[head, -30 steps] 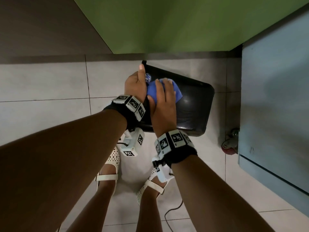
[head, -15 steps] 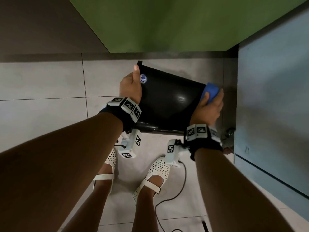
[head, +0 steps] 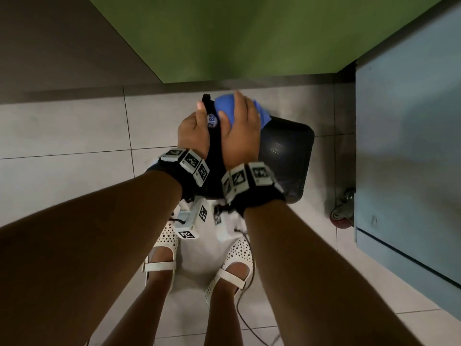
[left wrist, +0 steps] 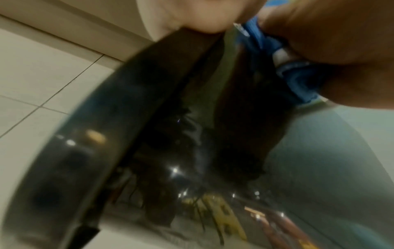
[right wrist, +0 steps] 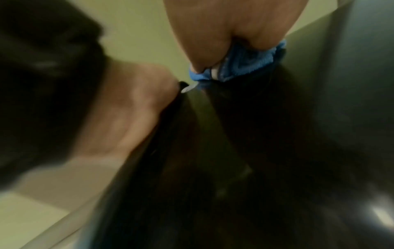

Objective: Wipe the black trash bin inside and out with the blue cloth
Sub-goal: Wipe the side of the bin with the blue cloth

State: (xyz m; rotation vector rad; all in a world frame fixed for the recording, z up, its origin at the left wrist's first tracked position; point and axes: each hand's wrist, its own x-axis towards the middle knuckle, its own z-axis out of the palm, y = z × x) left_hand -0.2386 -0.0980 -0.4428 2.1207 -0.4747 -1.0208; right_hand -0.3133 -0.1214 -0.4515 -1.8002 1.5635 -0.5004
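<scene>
The black trash bin [head: 284, 156] is held off the tiled floor on its side, its closed base to the right. My left hand [head: 193, 131] grips the rim at the left end, thumb along the edge beside a round sticker [head: 211, 120]. My right hand [head: 239, 131] holds the bunched blue cloth [head: 225, 109] and presses it on the bin's outer wall close to that rim. In the right wrist view the cloth [right wrist: 245, 67] bulges out from under the fingers onto the glossy bin [right wrist: 213, 168]. The left wrist view, blurred, shows the rim [left wrist: 149, 134] and the cloth [left wrist: 298, 79].
A green wall panel [head: 249, 33] stands just behind the bin. A blue-grey cabinet [head: 411, 146] on a red castor [head: 341, 216] is close on the right. My feet in white sandals [head: 162, 258] and a cable [head: 249, 328] are on the floor below the bin.
My right hand has swept the cloth from the bin's right end back to the left, up beside the rim. The left hand has kept its grip on the rim.
</scene>
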